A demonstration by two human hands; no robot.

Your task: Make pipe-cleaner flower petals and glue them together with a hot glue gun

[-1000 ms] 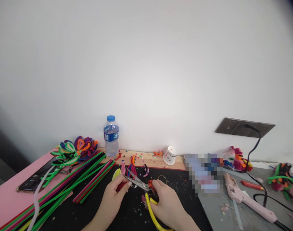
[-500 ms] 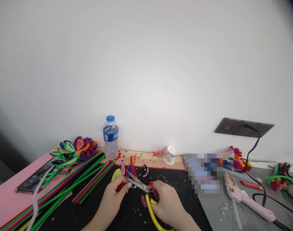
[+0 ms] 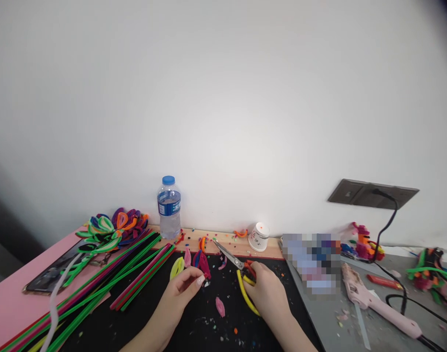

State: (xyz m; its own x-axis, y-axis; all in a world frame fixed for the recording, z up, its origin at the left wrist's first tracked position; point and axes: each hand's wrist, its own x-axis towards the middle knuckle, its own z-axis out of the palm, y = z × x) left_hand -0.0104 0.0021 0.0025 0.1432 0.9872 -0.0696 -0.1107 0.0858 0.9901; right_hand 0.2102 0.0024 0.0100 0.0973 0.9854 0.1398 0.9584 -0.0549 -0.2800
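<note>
My right hand (image 3: pixel 269 289) grips scissors (image 3: pixel 229 255) with orange and yellow handles; their blades are together and point up and left. On the left, my left hand (image 3: pixel 181 289) has its thumb and fingers pinched together, and what lies between them is hidden. Right at its fingertips is a crimson fuzzy petal (image 3: pixel 204 267), beside a blue and orange loop (image 3: pixel 197 257). A yellow-green loop (image 3: pixel 177 268) and a small pink petal (image 3: pixel 187 256) lie just behind the hand. Another pink petal (image 3: pixel 219 307) rests on the black mat (image 3: pixel 194 332) between my hands.
Pipe cleaners (image 3: pixel 135 266) and a phone (image 3: pixel 55 269) lie left, near fuzzy flowers (image 3: pixel 117 227). A water bottle (image 3: pixel 169 210) and upturned paper cup (image 3: pixel 259 237) stand along the wall. Right are a pink glue gun (image 3: pixel 377 310), its cord, and a red cutter (image 3: pixel 383 282).
The scissors have moved right and away from my left hand, and their blades have closed. The dark red piece seen in my left hand no longer shows there.
</note>
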